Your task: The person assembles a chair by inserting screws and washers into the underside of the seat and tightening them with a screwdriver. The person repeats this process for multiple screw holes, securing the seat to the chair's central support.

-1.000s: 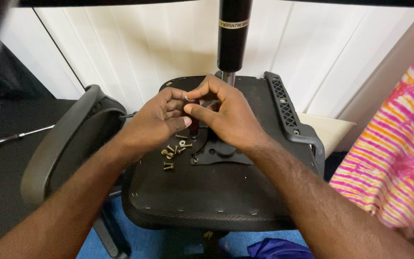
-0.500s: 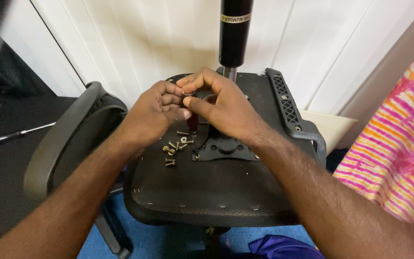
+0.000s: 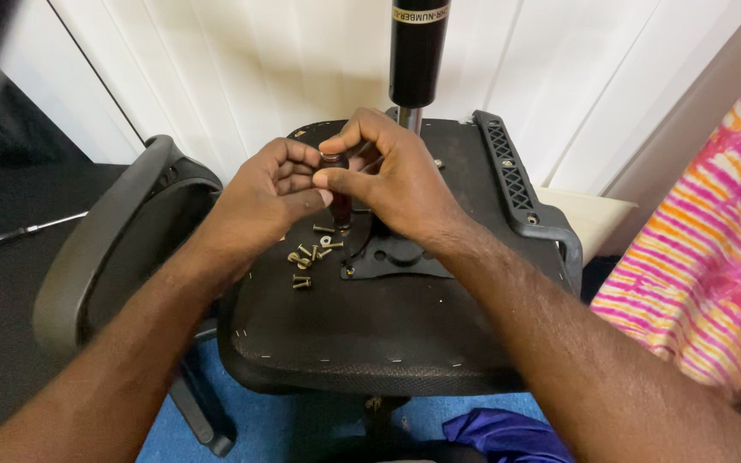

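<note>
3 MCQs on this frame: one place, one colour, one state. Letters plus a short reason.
1. Where do the loose screws lie?
A. on the blue floor
B. on the upturned seat underside, below the left hand
C. on the armrest

2. What colour is the cylinder standing up from the seat?
A. black
B. white
C. orange

3. How is the small dark tool handle held?
A. lying free on the seat
B. by the left hand alone
C. between both hands

Answers: 1 B, the screws rest on the seat underside under the left hand. 2 A, the cylinder is black. 3 C, the right hand and left hand both pinch the tool handle.
</note>
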